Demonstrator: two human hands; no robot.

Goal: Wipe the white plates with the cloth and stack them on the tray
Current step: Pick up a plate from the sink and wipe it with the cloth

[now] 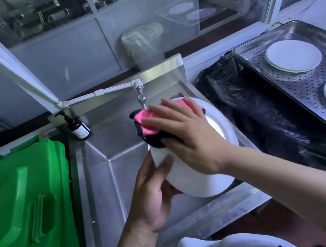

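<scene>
Plate [203,181] tilted over sink [104,168]: my left hand [151,197] pinches rim, right hand [190,138] presses cloth [147,126] flat-fingered; hard rub may slip it loose.

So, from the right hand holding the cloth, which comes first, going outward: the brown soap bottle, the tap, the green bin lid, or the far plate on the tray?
Seen from the head camera, starting at the right hand:
1. Tap, just above its fingertips.
2. Brown soap bottle, left, on the sink's back corner.
3. Far plate, right, on the metal tray.
4. Green bin lid, far left.
</scene>
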